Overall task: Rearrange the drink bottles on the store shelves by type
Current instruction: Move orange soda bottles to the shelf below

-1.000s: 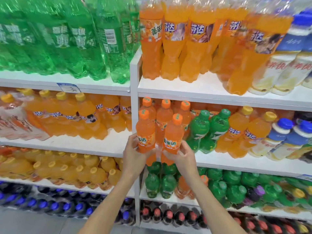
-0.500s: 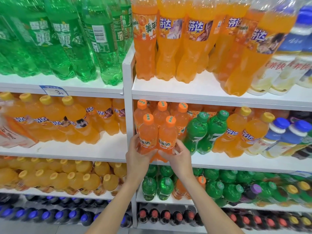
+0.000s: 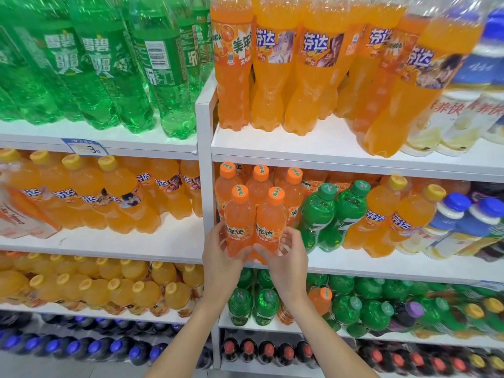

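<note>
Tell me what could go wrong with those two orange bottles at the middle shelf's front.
1. Both front orange bottles sit near the shelf edge, bases hidden by the left hand and right hand; released early, they might tip off.
2. Pushing them back could knock the orange bottles behind.
3. The right hand is close to the leaning green bottles and might nudge them.

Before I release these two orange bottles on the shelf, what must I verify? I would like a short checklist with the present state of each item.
1. The left grip holds the left front bottle: ok.
2. The right grip holds the right front bottle: ok.
3. Both bottles upright: ok.
4. Bottle bases resting on the shelf: cannot tell, the grips hide them.
5. Same orange-capped bottles behind: ok.
</note>
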Demonstrator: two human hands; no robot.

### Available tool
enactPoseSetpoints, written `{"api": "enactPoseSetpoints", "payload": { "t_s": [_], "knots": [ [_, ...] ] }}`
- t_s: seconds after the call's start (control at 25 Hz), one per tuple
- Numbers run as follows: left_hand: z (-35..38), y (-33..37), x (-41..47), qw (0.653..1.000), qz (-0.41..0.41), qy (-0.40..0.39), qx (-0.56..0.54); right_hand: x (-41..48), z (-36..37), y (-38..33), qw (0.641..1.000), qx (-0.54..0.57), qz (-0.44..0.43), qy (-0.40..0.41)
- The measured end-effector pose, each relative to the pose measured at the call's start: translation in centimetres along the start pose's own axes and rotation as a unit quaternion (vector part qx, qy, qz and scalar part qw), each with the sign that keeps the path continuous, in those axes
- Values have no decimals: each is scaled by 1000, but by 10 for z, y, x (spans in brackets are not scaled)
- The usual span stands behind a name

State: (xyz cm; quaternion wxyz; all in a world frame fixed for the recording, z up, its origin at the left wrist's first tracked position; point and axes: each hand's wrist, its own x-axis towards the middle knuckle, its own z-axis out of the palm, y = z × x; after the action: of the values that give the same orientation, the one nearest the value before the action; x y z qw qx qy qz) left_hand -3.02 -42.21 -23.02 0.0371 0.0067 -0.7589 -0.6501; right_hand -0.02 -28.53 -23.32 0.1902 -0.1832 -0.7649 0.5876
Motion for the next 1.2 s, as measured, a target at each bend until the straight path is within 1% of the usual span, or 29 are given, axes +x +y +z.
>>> {"api": "enactPoseSetpoints", "payload": {
  "t_s": [0.12, 0.4, 0.68, 1.0, 1.2],
  "knots": [
    [1, 0, -1, 1000, -5, 16, 6, -1, 0, -1, 999, -28, -15, 11],
    [6, -2, -1, 999, 0, 36, 21, -1, 0, 2, 1000, 2, -9, 8],
    [6, -8, 1, 999, -3, 24, 31, -3, -1, -2, 1000, -8, -3, -3],
    [5, -5, 4, 998, 1, 6, 57, -1, 1, -1, 1000, 10, 14, -10],
    [3, -3, 7, 998, -15, -14, 64, -2, -1, -4, 999, 23, 29, -20]
  ]
}}
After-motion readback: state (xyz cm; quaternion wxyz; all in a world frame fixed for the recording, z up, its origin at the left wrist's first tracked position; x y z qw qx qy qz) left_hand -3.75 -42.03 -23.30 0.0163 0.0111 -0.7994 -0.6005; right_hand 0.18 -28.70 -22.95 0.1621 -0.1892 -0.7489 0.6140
